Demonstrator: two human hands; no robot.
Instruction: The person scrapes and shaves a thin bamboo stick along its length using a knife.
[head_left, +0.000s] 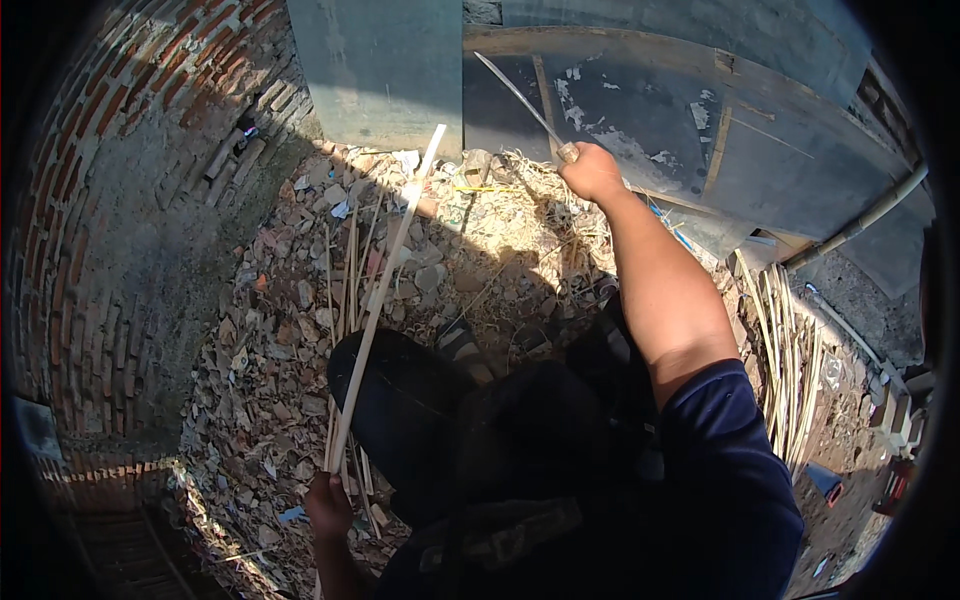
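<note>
My left hand (pixel 329 506), low at the left beside my thigh, is closed around the lower part of a long pale bamboo strip (pixel 388 275). The strip slants up past my knee, its far end in sunlight. My right arm reaches forward, and my right hand (pixel 592 172) grips a long-bladed knife (pixel 517 95) by its handle. The blade points up and to the left, apart from the strip. Several more bamboo strips (pixel 352 262) lie on the rubble behind the held one. Pale shavings (pixel 530 220) are heaped beyond my feet.
Broken bricks and stones (pixel 270 340) cover the ground. A brick wall (pixel 110 300) rises at the left, with grey panels (pixel 380 70) in front. To my right are a bundle of bamboo strips (pixel 785 350), a leaning pole (pixel 860 218) and a blue tube-like object (pixel 824 483).
</note>
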